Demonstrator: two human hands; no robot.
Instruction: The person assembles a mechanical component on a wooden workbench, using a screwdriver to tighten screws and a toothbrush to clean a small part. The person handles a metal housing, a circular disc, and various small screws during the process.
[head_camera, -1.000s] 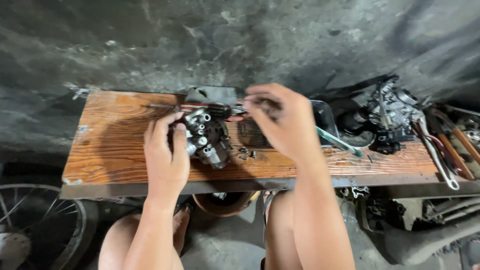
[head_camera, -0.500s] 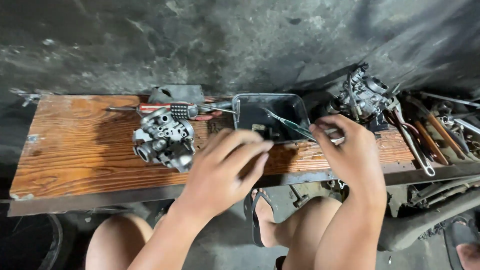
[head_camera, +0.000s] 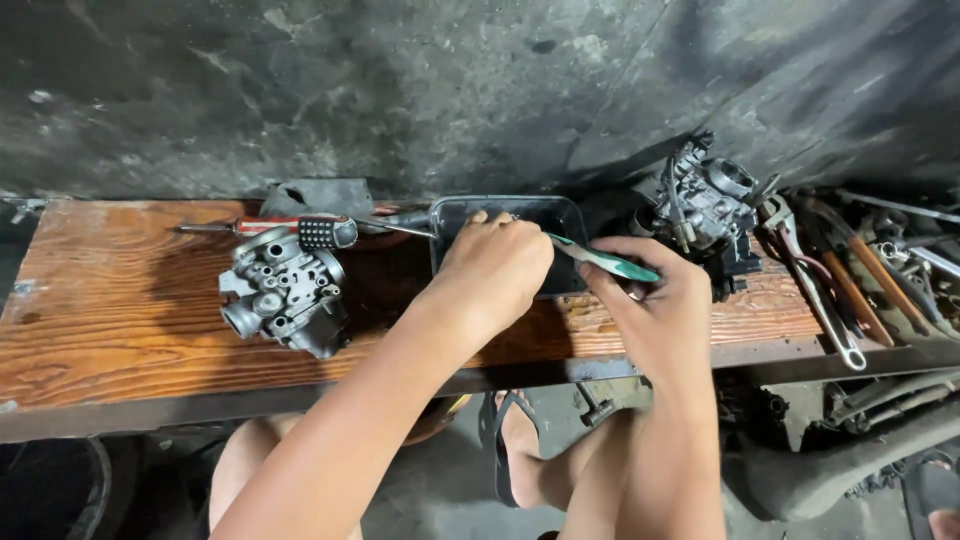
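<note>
With the left hand curled, fingers dipped into the dark tray on the tabletop, the right hand pinching the green toothbrush just beside should keep its grip firm.

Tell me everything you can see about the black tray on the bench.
The tray is a small, dark, rectangular dish with rounded corners and a raised rim, plastic by its look. It lies flat on the wooden bench near the wall. The left hand reaches into it and hides its contents. The toothbrush in the right hand slants over its right side.
</note>
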